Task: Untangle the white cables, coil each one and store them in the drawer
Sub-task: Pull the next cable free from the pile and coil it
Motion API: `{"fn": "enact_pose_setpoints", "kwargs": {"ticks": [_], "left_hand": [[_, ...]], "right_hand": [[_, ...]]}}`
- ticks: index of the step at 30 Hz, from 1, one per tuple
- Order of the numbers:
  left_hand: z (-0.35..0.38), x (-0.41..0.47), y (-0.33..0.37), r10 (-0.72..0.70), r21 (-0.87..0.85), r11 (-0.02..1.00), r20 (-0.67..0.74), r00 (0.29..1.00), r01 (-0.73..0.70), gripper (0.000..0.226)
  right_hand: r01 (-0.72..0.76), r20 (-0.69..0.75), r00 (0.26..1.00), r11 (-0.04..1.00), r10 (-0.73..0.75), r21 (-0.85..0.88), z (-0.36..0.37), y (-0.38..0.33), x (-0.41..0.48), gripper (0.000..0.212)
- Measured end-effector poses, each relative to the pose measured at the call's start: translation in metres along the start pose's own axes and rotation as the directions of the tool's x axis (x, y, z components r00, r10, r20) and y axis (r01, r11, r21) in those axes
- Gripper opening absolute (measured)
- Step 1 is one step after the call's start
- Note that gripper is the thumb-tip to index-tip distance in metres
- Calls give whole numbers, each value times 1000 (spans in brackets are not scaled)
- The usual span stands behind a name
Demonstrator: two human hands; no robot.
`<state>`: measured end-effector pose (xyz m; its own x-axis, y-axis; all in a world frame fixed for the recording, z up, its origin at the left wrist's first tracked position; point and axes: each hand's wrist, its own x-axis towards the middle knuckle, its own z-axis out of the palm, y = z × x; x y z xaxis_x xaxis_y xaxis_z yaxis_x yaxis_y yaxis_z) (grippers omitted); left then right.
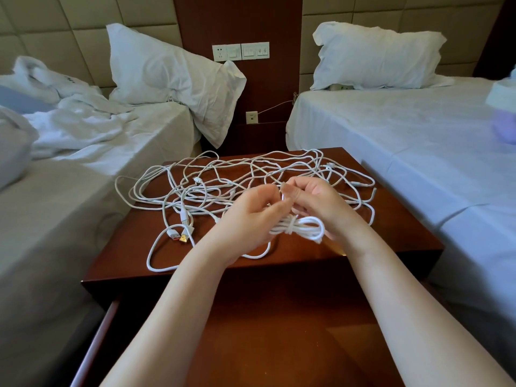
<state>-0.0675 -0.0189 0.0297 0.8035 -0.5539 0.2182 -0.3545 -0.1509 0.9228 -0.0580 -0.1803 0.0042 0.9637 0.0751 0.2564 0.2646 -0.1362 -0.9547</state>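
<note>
Together left hand [248, 216] and right hand [315, 202] grip coiled cable [304, 229].

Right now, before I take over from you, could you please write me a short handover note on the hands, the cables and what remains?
Left hand: holds one end of the coil.
Right hand: pinches a strand just above the coil.
Tangle: the other white cables lie spread on the nightstand.
Drawer: open below; no coil shows in it.
Done: one cable coiled, wrapped at its middle.
Left: finish that wrap and store it, then untangle, coil and store the rest.
</note>
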Motion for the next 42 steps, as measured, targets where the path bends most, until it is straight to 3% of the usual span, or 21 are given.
{"fn": "enact_pose_setpoints", "kwargs": {"ticks": [5,10,13,16,19,23,28,31,34,39,42], "left_hand": [[0,1,2,-36,129,991,-6,999,37,28],[1,9,-8,-138,138,977,-167,976,162,29],[3,17,-18,-205,186,945,-309,929,271,29],[0,20,-25,-197,195,932,-433,880,305,29],[-11,20,-27,-170,127,950,-554,815,284,28],[-23,15,-25,-84,112,969,-693,716,222,31],[-30,15,-21,1,11,1000,-776,630,13,29],[-33,13,-16,27,-64,992,-745,667,-111,31],[-32,11,-11,54,-144,973,-625,779,-183,33],[-23,4,-4,84,-231,958,-346,935,-171,34],[-22,2,-6,93,-139,982,-226,970,-126,34]], "right_hand": [[80,-110,991,995,-73,65,2,-8,2,34],[50,-182,983,997,-38,61,9,-15,1,34],[103,-180,975,985,-128,-141,14,-24,-1,31],[209,-62,965,889,-255,-406,24,-35,-4,27],[256,46,960,807,-275,-533,34,-41,-6,21],[281,148,960,790,-240,-545,42,-38,-9,18],[302,127,951,763,-282,-572,51,-23,-5,23],[258,64,964,850,-258,-459,48,-18,-2,15],[163,49,987,947,-155,-279,38,-16,-3,15],[94,86,993,978,-80,-184,19,-15,-6,21],[99,86,993,969,-81,-228,11,-12,-2,14]]}}
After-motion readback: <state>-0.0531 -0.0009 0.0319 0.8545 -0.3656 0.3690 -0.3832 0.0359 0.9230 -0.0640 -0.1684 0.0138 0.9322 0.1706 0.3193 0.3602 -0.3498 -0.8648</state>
